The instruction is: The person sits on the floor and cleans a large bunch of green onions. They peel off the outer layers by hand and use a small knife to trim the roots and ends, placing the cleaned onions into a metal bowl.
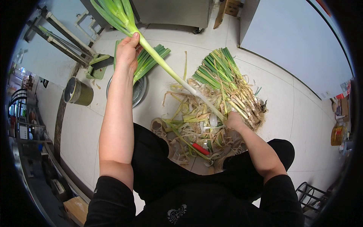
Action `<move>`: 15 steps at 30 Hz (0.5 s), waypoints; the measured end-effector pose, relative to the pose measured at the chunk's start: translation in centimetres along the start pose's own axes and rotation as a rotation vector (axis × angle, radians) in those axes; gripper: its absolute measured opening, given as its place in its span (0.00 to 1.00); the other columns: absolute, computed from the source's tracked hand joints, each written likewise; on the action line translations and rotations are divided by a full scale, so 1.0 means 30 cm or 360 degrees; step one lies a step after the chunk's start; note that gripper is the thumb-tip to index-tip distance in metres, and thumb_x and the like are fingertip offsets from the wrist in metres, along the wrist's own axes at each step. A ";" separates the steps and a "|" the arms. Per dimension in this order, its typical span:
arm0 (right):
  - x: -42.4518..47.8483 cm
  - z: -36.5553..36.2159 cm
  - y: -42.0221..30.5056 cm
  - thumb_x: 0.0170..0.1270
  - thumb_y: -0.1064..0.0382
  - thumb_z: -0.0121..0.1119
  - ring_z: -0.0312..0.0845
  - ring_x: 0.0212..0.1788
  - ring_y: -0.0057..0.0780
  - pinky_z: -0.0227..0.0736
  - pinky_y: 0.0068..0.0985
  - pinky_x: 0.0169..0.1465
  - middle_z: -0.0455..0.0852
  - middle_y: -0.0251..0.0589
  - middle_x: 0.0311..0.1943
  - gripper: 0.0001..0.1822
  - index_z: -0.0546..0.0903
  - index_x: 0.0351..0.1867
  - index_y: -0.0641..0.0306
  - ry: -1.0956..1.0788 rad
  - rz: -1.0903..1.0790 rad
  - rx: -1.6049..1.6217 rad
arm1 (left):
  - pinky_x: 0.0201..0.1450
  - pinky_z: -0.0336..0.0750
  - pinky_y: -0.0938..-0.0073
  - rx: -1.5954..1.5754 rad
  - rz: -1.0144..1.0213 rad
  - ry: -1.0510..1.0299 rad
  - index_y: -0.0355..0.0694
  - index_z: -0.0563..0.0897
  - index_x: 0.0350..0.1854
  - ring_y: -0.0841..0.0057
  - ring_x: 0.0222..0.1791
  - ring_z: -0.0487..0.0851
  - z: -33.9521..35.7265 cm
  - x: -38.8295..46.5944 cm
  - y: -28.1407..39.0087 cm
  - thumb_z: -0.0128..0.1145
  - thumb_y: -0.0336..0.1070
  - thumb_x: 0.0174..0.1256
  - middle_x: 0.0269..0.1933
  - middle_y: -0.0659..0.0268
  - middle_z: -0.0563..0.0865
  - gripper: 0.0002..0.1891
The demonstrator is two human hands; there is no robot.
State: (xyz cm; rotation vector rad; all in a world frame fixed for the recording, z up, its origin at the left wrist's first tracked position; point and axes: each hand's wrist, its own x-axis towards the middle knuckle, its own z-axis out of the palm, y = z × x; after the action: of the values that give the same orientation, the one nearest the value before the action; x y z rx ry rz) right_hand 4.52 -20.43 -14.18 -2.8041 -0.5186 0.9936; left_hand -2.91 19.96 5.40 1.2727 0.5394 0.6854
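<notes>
My left hand (pixel 129 51) grips a long green onion (pixel 167 68) just below where its leaves fan out. The stalk slants down to the right, and my right hand (pixel 234 120) is at its lower end; whether the fingers close on the stalk or on a peeled strip is hidden. Under the stalk lies a heap of peeled outer leaves and dry skins (pixel 188 117). A red-handled tool (pixel 200 149) rests on that heap. To the right is a pile of unpeeled green onions (pixel 227 79) with roots. Other green onions (pixel 151 61) lean in a metal basin (pixel 139 92) behind my left forearm.
A ribbed waste bin (pixel 82 92) and a green dustpan (pixel 96 72) with a brush stand at the left. A wheeled steel cabinet (pixel 173 12) is at the far side. A large white appliance (pixel 292 42) fills the upper right. At lower right is a black wire rack (pixel 312 195).
</notes>
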 end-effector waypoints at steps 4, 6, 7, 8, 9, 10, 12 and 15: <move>0.036 0.049 0.062 0.53 0.57 0.64 0.83 0.45 0.50 0.77 0.36 0.51 0.85 0.58 0.40 0.18 0.84 0.39 0.70 -0.0156 0.0031 -0.0253 | 0.50 0.70 0.72 0.0033 -0.0024 -0.0018 0.43 0.81 0.41 0.79 0.40 0.76 -0.014 -0.003 0.000 0.55 0.45 0.71 0.38 0.71 0.82 0.11; 0.061 0.102 0.104 0.53 0.59 0.64 0.83 0.46 0.48 0.77 0.35 0.51 0.86 0.57 0.41 0.17 0.85 0.40 0.70 -0.0122 0.0060 -0.0241 | 0.50 0.69 0.72 0.0031 -0.0014 -0.0022 0.43 0.81 0.42 0.79 0.40 0.76 -0.027 0.015 -0.001 0.54 0.46 0.72 0.39 0.71 0.82 0.12; 0.069 0.125 0.142 0.53 0.59 0.64 0.83 0.47 0.47 0.77 0.35 0.51 0.86 0.57 0.42 0.17 0.85 0.41 0.69 -0.0157 0.0012 -0.0428 | 0.51 0.69 0.72 0.0032 -0.0009 -0.0026 0.43 0.81 0.42 0.79 0.40 0.76 -0.032 0.020 0.005 0.54 0.46 0.72 0.39 0.71 0.82 0.12; 0.075 0.142 0.186 0.52 0.59 0.64 0.83 0.47 0.46 0.77 0.36 0.51 0.86 0.56 0.43 0.18 0.85 0.41 0.69 -0.0191 -0.0035 -0.0615 | 0.51 0.69 0.72 -0.0016 0.0017 -0.0006 0.44 0.81 0.42 0.79 0.40 0.76 -0.043 0.023 0.016 0.54 0.46 0.72 0.39 0.71 0.82 0.12; 0.065 0.133 0.187 0.52 0.59 0.64 0.83 0.48 0.45 0.77 0.36 0.51 0.86 0.55 0.43 0.18 0.85 0.41 0.69 -0.0225 -0.0083 -0.0801 | 0.51 0.69 0.72 -0.0063 0.0043 0.0014 0.44 0.81 0.42 0.79 0.41 0.76 -0.056 0.022 0.036 0.54 0.46 0.72 0.40 0.71 0.82 0.12; 0.057 0.119 0.191 0.55 0.59 0.62 0.82 0.51 0.43 0.77 0.36 0.52 0.85 0.52 0.46 0.18 0.84 0.45 0.66 -0.0352 0.0019 -0.0758 | 0.51 0.68 0.72 -0.0110 0.0069 0.0033 0.44 0.81 0.43 0.79 0.41 0.76 -0.071 0.023 0.051 0.53 0.46 0.72 0.40 0.71 0.83 0.11; 0.034 0.064 0.199 0.61 0.60 0.60 0.80 0.56 0.40 0.77 0.35 0.53 0.84 0.46 0.52 0.19 0.81 0.53 0.61 -0.0593 0.0228 -0.0668 | 0.52 0.69 0.71 -0.0194 0.0048 0.0004 0.44 0.81 0.45 0.79 0.44 0.76 -0.087 0.021 0.061 0.54 0.45 0.72 0.42 0.71 0.83 0.11; 0.089 0.043 0.207 0.54 0.55 0.65 0.83 0.48 0.45 0.77 0.38 0.51 0.86 0.52 0.45 0.19 0.85 0.42 0.68 -0.0178 0.0111 -0.0456 | 0.53 0.70 0.71 -0.0195 0.0076 -0.0152 0.43 0.81 0.46 0.79 0.45 0.77 -0.046 0.008 0.060 0.55 0.46 0.71 0.43 0.70 0.83 0.12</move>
State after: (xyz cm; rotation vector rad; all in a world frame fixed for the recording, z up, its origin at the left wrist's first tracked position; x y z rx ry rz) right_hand 7.36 -25.28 -18.14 -3.0475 -0.6260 1.1816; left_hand -4.02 21.35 6.86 1.1998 0.3840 0.6837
